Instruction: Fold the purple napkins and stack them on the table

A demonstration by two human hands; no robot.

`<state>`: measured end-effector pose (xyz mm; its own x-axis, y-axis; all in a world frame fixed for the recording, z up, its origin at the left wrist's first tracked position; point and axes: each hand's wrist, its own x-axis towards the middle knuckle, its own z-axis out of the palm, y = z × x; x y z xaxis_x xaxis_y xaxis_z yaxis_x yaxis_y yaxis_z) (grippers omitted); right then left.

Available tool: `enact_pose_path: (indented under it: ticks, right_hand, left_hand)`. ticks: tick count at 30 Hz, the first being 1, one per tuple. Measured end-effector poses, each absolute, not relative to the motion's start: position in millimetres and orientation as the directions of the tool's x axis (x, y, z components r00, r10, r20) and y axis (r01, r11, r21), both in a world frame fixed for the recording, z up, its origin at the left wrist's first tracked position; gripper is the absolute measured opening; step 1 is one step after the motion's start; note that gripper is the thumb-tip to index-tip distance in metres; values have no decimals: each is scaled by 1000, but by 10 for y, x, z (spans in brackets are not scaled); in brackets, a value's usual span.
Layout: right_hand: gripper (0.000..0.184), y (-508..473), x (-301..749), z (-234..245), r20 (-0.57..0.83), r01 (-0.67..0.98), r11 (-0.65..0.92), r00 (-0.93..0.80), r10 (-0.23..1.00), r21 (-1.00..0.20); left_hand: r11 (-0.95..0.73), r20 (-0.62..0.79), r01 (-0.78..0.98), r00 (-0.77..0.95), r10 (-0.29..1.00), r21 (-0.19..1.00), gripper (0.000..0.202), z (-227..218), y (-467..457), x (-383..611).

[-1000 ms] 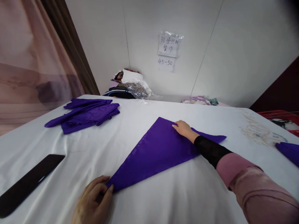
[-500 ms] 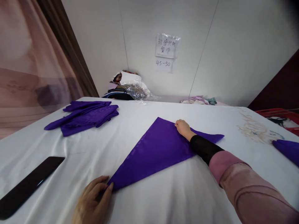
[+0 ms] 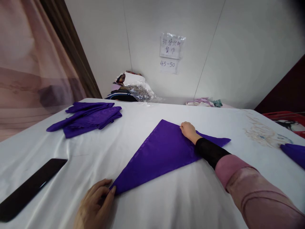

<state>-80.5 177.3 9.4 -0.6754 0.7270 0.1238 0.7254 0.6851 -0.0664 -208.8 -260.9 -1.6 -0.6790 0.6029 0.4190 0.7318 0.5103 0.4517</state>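
A purple cloth napkin (image 3: 162, 152), folded into a triangle, lies flat on the white tablecloth (image 3: 166, 203). My left hand (image 3: 95, 205) pinches its near corner between thumb and fingers at the table's front. My right hand (image 3: 188, 130), arm in a black and pink sleeve, rests on the napkin's far edge near the top corner, fingers curled down onto the fabric.
A pile of purple napkins (image 3: 88, 117) sits at the far left. A long black flat object (image 3: 28, 187) lies at the near left. Another purple cloth (image 3: 294, 152) shows at the right edge. Bagged fabrics (image 3: 133, 87) and paper labels (image 3: 172, 47) are by the wall.
My right hand has slid slightly right along the napkin's far edge. My left hand stays on the near corner.
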Motion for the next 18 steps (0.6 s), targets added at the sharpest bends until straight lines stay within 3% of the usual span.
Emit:
enact_pose_path:
  ticks: [4, 7, 10, 13, 18]
  right_hand:
    - [27, 1692, -892, 127, 172, 668, 738, -720, 673, -94]
    - [40, 1559, -1037, 141, 206, 476, 867, -843, 498, -146]
    - [58, 1419, -1218, 110, 92, 339, 921, -928, 361, -190]
    - [68, 1346, -1374, 41, -45, 326, 919, -945, 324, -224]
    - [68, 1351, -1475, -15, -55, 321, 918, -947, 317, -234]
  left_hand:
    - [516, 406, 725, -686, 604, 457, 35, -34, -2619, -2095]
    - [526, 395, 718, -692, 604, 455, 35, -28, -2627, -2090]
    - [529, 397, 718, -693, 602, 452, 36, -2, -2624, -2072]
    - [522, 400, 724, -687, 607, 451, 36, 9, -2613, -2061]
    - [513, 399, 727, -683, 612, 457, 36, -10, -2611, -2081]
